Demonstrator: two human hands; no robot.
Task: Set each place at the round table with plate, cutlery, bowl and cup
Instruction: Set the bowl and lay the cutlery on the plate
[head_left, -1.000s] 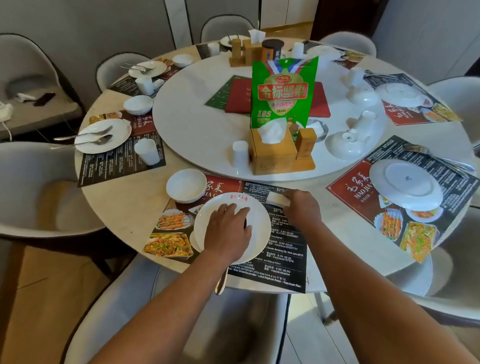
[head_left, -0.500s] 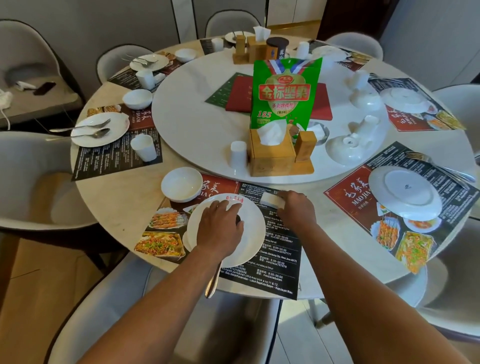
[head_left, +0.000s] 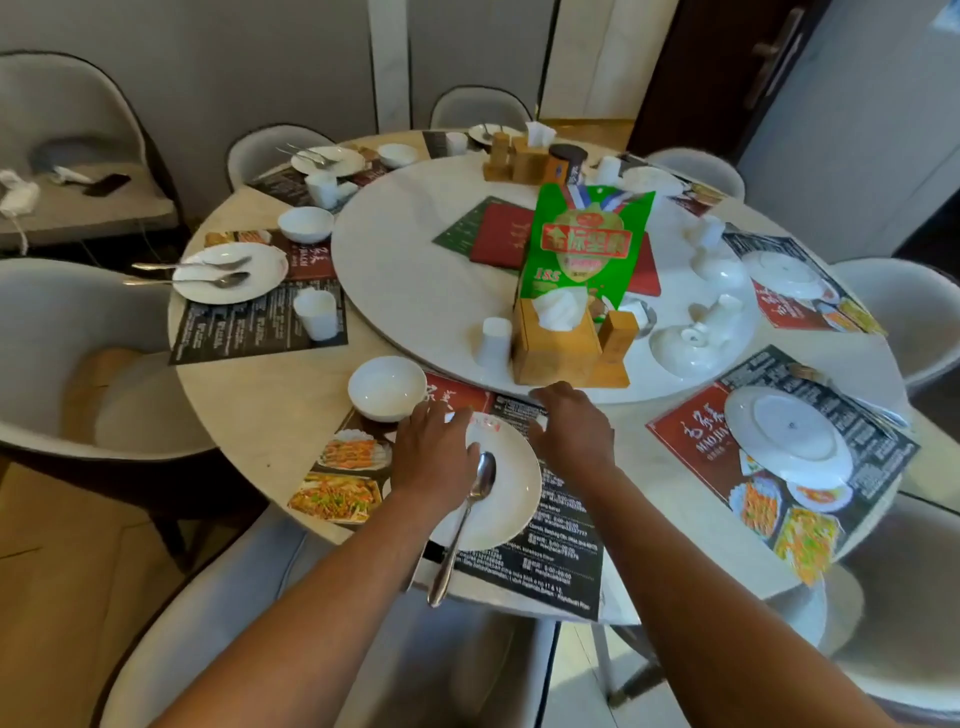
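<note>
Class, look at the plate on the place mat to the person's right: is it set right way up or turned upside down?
Upside down. The plate shows its raised foot ring and a small maker's mark at the centre, features of a plate's underside.

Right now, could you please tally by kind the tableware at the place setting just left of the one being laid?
plate: 1
cutlery pieces: 2
bowl: 1
cup: 1
Total: 5

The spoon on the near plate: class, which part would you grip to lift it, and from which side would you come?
Grip the spoon by its handle end, coming from the near table edge. The handle juts out past the plate rim and over the edge, so fingers can close round it freely, while its head lies flat in the plate beside the left hand.
</note>
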